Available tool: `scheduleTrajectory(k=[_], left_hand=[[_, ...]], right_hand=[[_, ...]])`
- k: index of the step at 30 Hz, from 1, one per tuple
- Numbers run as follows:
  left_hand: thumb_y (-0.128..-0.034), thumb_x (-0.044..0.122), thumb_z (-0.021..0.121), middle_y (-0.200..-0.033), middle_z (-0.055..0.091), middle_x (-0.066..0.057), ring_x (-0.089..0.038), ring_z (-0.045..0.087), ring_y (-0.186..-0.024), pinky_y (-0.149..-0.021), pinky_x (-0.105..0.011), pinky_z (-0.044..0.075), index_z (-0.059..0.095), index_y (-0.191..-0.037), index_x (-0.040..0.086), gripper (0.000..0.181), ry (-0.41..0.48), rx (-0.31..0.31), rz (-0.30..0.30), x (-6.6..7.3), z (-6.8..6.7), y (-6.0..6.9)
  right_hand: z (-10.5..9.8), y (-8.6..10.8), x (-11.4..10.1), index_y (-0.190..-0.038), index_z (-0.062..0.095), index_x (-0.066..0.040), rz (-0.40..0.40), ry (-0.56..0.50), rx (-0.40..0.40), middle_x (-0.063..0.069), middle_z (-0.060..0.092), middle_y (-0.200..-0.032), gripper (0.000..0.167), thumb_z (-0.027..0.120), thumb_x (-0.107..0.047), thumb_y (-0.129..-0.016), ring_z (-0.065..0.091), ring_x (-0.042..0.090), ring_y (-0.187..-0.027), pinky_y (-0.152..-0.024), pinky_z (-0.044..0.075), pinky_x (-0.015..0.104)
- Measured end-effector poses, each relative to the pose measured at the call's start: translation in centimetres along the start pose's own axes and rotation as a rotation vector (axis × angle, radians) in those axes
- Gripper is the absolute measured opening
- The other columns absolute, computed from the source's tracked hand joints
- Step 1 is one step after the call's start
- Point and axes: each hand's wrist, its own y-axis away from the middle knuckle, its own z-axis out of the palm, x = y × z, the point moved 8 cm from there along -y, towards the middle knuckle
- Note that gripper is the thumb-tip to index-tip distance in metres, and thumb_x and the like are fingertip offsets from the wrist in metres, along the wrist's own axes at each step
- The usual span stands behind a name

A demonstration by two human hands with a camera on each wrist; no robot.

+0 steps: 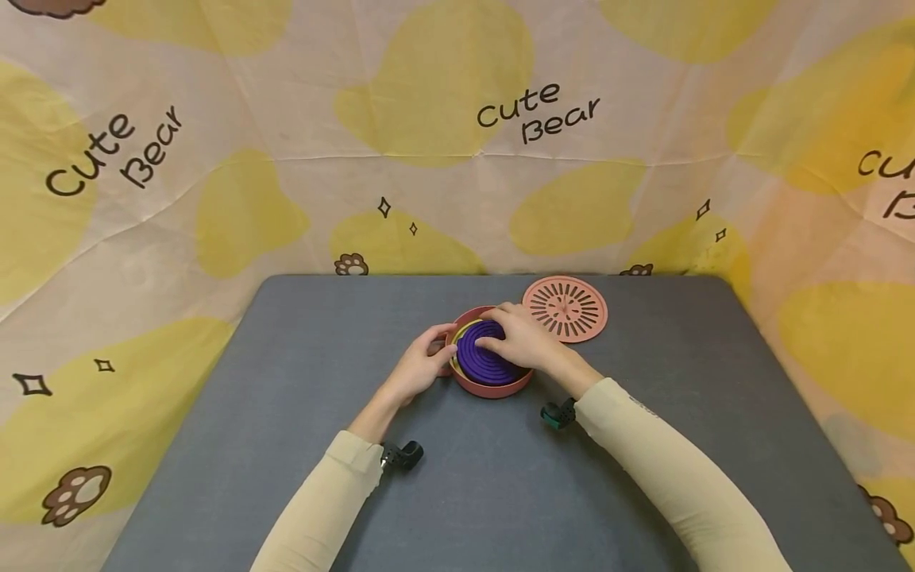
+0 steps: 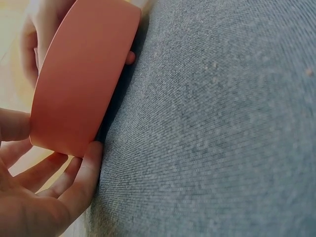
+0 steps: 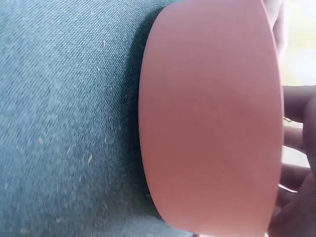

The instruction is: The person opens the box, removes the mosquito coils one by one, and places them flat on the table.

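Note:
A round pink box (image 1: 492,392) stands on the grey table. Inside it, a purple coaster (image 1: 486,361) with concentric ridges lies tilted over a yellow-green disc (image 1: 465,327), mostly hidden. My right hand (image 1: 525,340) reaches over the box's right side and grips the purple coaster, thumb on its ridged face and fingers at its far edge. My left hand (image 1: 420,365) holds the box at its left side, thumb near the rim. In the left wrist view, those fingers (image 2: 89,170) meet the pink wall. The right wrist view shows mostly the box's outer wall (image 3: 210,118).
A pink slotted round lid (image 1: 565,308) lies flat on the table, just behind and right of the box. The grey table (image 1: 286,381) reaches back to a patterned cloth backdrop (image 1: 429,95), which also rises along both sides.

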Motion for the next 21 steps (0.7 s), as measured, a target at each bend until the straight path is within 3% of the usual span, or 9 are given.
scheduleTrajectory(k=[5, 10, 21], left_hand=[[-0.1055, 0.017, 0.058, -0.145, 0.051, -0.014, -0.032, 0.055, -0.129, -0.088, -0.044, 0.058, 0.051, -0.148, 0.016, 0.043, 0.005, -0.005, 0.0, 0.03, 0.06, 0.03], [-0.1056, 0.017, 0.057, -0.145, 0.051, -0.014, -0.032, 0.055, -0.129, -0.087, -0.043, 0.058, 0.051, -0.148, 0.016, 0.043, 0.014, -0.007, 0.0, 0.21, 0.09, 0.1], [-0.1057, 0.016, 0.057, -0.146, 0.05, -0.014, -0.032, 0.056, -0.128, -0.087, -0.043, 0.059, 0.052, -0.148, 0.016, 0.042, 0.03, -0.008, -0.004, 0.2, 0.01, 0.16]], right_hand=[[0.74, -0.27, 0.18, -0.141, 0.059, -0.01, 0.024, 0.062, -0.026, 0.015, 0.056, -0.14, 0.06, 0.07, -0.046, -0.095, 0.05, 0.035, -0.13, -0.108, 0.042, 0.053], [0.84, -0.25, -0.01, -0.138, 0.062, -0.009, 0.022, 0.109, 0.002, 0.015, 0.057, -0.136, 0.061, 0.075, -0.046, -0.092, 0.051, 0.034, -0.124, -0.103, 0.045, 0.05], [0.42, -0.19, -0.42, -0.133, 0.067, -0.009, -0.026, 0.105, 0.063, 0.015, 0.056, -0.131, 0.059, 0.081, -0.043, -0.087, 0.049, 0.033, -0.119, -0.101, 0.044, 0.049]])
